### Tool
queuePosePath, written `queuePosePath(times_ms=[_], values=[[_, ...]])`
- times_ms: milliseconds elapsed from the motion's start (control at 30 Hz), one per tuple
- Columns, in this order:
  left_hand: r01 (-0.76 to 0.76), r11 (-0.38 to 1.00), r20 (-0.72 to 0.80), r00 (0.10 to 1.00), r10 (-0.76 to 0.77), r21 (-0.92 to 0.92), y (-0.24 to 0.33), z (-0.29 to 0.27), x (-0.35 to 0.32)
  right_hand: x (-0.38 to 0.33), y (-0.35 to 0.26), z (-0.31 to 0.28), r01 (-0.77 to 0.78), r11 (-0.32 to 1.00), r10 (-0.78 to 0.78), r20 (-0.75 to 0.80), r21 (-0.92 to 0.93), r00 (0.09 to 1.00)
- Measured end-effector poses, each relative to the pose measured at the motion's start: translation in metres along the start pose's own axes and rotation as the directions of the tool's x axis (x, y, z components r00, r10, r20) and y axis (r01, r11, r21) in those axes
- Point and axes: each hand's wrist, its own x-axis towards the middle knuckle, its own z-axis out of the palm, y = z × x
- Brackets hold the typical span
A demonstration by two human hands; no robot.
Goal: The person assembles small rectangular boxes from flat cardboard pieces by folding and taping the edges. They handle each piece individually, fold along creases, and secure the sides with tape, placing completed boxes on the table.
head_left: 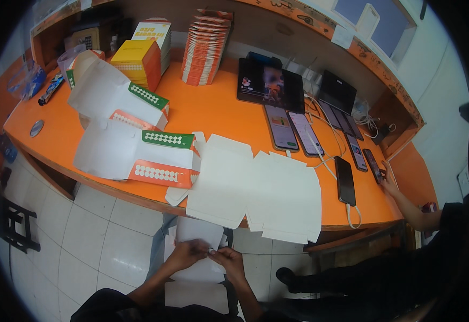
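Observation:
Below the table's front edge, a partly folded white cardboard box (199,231) lies on my lap with its plain inner side up. My left hand (188,255) is over its middle, fingers closed and bent toward the right. My right hand (229,262) meets it there in a pinch. A tiny pale bit shows between the fingertips, too small to name. Flat unfolded box blanks (283,193) overhang the table edge just above my hands. To their left stands an open box (167,153) with green and orange dotted sides, and another open box (122,96) behind it.
On the orange table (202,112) are a tall stack of folded cartons (207,48), a yellow box (138,59), a tablet (269,83) and several phones with cables. At right, another person's hand (387,180) touches a phone (372,165). A black stool (17,222) stands at left.

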Motion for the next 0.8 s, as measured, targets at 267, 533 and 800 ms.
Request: queuePosePath(times_ms=[267, 533, 800], values=[[0.042, 0.998, -0.038, 0.998, -0.04, 0.046, 0.004, 0.004, -0.003, -0.001, -0.004, 0.002, -0.023, 0.998, 0.024, 0.016, -0.065, 1.0], [0.043, 0.979, -0.046, 0.998, -0.035, 0.198, 0.003, 0.001, -0.005, -0.005, -0.008, 0.006, -0.048, 0.992, 0.051, 0.021, -0.113, 0.998], [-0.031, 0.99, -0.067, 0.997, 0.041, 0.138, -0.009, -0.002, -0.001, -0.004, -0.012, -0.002, -0.065, 0.997, 0.058, 0.212, 0.028, 0.976]])
